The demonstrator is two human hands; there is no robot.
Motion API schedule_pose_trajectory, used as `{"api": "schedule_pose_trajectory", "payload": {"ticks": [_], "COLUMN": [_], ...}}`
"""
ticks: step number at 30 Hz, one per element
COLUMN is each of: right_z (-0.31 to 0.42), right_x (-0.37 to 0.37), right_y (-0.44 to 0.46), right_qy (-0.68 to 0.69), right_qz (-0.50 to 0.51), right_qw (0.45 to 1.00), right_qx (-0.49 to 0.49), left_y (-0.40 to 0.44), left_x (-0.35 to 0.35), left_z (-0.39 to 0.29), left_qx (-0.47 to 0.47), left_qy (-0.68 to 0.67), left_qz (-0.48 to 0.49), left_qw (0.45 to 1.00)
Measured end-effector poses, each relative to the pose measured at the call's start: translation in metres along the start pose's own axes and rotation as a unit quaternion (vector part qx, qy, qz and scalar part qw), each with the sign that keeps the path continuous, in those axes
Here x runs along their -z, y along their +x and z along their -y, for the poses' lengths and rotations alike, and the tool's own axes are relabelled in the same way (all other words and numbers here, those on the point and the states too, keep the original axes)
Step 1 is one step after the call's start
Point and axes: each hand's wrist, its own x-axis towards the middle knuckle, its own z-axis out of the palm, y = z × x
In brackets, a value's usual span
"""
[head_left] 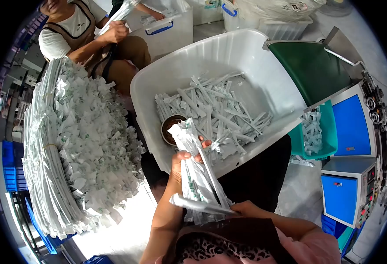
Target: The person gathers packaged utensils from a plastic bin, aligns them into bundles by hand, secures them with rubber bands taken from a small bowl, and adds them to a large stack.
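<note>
My left hand [183, 159] is wrapped round a bundle of long, thin white paper-wrapped packets [191, 174] with green print. The bundle stands upright over the near edge of a big white plastic tub [167, 66]. Low in front of my body, my right hand [247, 208] is closed on one end of a white wrapped packet [204, 205], which lies slantwise across the bundle's lower part. Many loose wrapped packets [211, 105] lie jumbled in the tub. Beside the bundle's top, a round bowl [172, 128] with brown contents sits in the tub.
A tall stack of banded white packets [77, 145] stands on the left. Another person [110, 35] sits behind it holding packets. At right are a green conveyor belt [308, 66], a teal bin [330, 132] and a blue-panelled machine [349, 127].
</note>
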Motion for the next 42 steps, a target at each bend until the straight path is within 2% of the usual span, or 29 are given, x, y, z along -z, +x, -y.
{"api": "schedule_pose_trajectory", "payload": {"ticks": [2,4,7,9,10,12,13,14,15,16,17,18,20,21,22,24,26,27,29,32,33,34,36,37,39,42], "right_z": [0.005,0.009,0.006,-0.001,-0.004,-0.004,0.000,-0.003,0.002,0.008,0.025,0.036,-0.001,-0.004,-0.035,-0.061,-0.085,-0.085,-0.082,-0.070,-0.084,-0.098,-0.102,-0.103,-0.072,-0.051], "right_x": [0.001,0.002,0.001,-0.002,-0.003,0.001,0.006,0.015,0.027,0.045,0.074,0.097,0.136,0.153,0.163,0.155,0.144,0.142,0.135,0.149,0.158,0.158,0.157,0.160,0.161,0.165], "right_y": [0.009,0.017,0.032,0.039,0.040,0.041,0.033,0.024,0.019,0.015,0.017,0.029,0.078,0.107,0.140,0.175,0.203,0.202,0.189,0.159,0.155,0.157,0.155,0.156,0.162,0.147], "right_qy": [0.014,0.028,0.022,-0.028,-0.022,-0.043,-0.027,-0.026,-0.026,-0.029,-0.035,0.025,-0.060,-0.125,-0.293,-0.308,-0.470,-0.473,-0.549,-0.516,-0.571,-0.573,-0.462,-0.464,-0.377,-0.399], "right_qz": [-0.025,-0.046,-0.017,0.000,-0.005,0.051,0.060,0.058,0.057,0.001,-0.053,-0.131,-0.210,-0.208,-0.249,-0.206,-0.013,-0.008,0.025,0.034,0.008,0.010,-0.086,-0.088,-0.019,-0.027], "right_qw": [1.000,0.998,0.999,1.000,1.000,0.998,0.998,0.998,0.997,0.999,0.998,0.990,0.975,0.969,0.919,0.927,0.883,0.881,0.836,0.854,0.816,0.815,0.880,0.879,0.910,0.906], "right_qx": [-0.005,-0.015,-0.045,-0.005,-0.013,0.002,-0.016,0.013,0.044,0.036,0.027,-0.037,-0.037,-0.040,0.086,0.054,0.014,0.017,0.013,0.049,0.089,0.088,-0.066,-0.066,-0.169,-0.137], "left_y": [0.002,0.007,0.002,-0.001,-0.007,-0.012,-0.017,-0.021,-0.028,-0.032,-0.035,-0.038,-0.036,-0.033,-0.030,-0.029,-0.033,-0.034,-0.033,-0.030,-0.028,-0.027,-0.025,-0.024,-0.024,-0.027], "left_x": [-0.009,0.017,0.003,0.003,0.002,0.024,0.032,0.029,0.021,0.019,0.025,0.031,0.037,0.042,0.047,0.047,0.049,0.049,0.045,0.046,0.046,0.046,0.045,0.045,0.043,0.041], "left_z": [0.002,0.001,-0.001,0.001,0.001,-0.016,-0.024,-0.031,-0.033,-0.041,-0.046,-0.046,-0.038,-0.033,-0.030,-0.034,-0.037,-0.038,-0.039,-0.040,-0.040,-0.041,-0.039,-0.038,-0.037,-0.037], "left_qx": [0.008,0.004,-0.010,-0.069,-0.064,-0.035,-0.070,-0.104,-0.166,-0.167,-0.149,-0.131,-0.077,-0.078,-0.082,-0.090,-0.110,-0.106,-0.101,-0.093,-0.093,-0.093,-0.092,-0.096,-0.103,-0.100], "left_qy": [0.027,0.033,0.070,0.071,0.047,0.045,0.057,0.071,0.058,-0.033,-0.041,-0.049,0.026,0.017,0.009,0.005,0.000,-0.006,0.007,0.022,0.019,0.030,0.039,0.043,0.051,0.064], "left_qz": [0.010,0.024,-0.010,-0.041,-0.067,-0.033,-0.027,-0.021,-0.084,-0.096,-0.086,-0.079,-0.078,-0.095,-0.112,-0.112,-0.109,-0.104,-0.116,-0.111,-0.110,-0.113,-0.112,-0.120,-0.128,-0.144], "left_qw": [1.000,0.999,0.997,0.994,0.995,0.998,0.996,0.992,0.981,0.981,0.984,0.987,0.994,0.992,0.990,0.990,0.988,0.989,0.988,0.989,0.989,0.989,0.989,0.987,0.985,0.982]}}
